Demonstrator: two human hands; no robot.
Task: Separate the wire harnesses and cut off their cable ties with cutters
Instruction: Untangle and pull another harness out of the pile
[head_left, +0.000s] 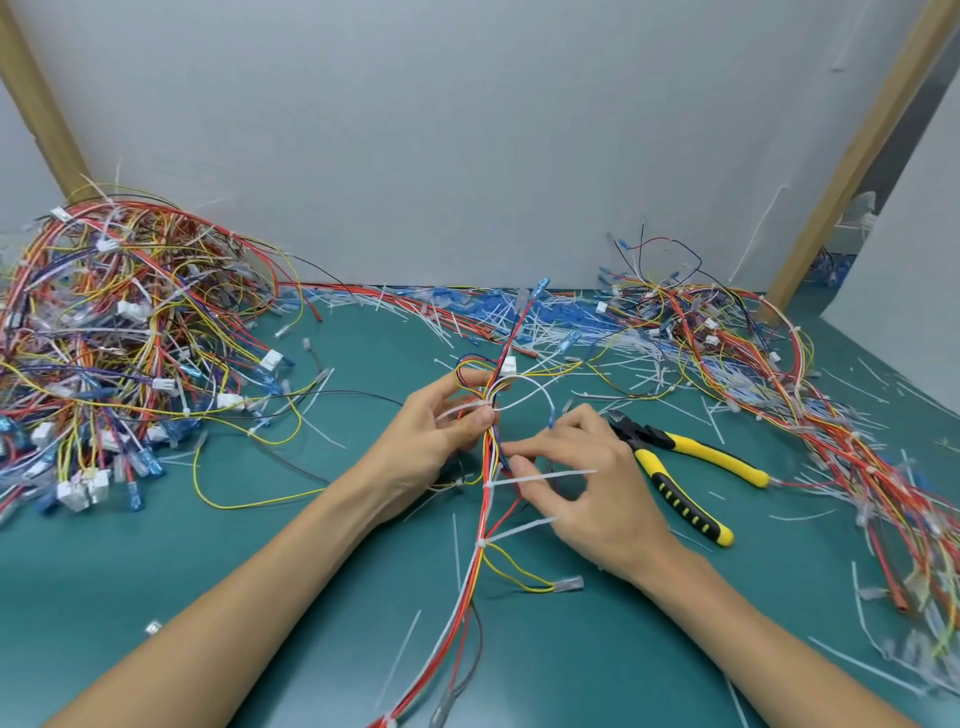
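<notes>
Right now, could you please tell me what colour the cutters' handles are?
The cutters have yellow handles with black grips; head view.

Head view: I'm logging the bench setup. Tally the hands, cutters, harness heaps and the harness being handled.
Cutters: 1
Hands: 2, left hand, right hand
Held harness: 1
Harness heaps: 2, left heap, right heap
Total: 6

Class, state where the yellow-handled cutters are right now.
In the head view, the cutters lie on the green mat, right of centre, between the right hand and the right-side wire pile.
</notes>
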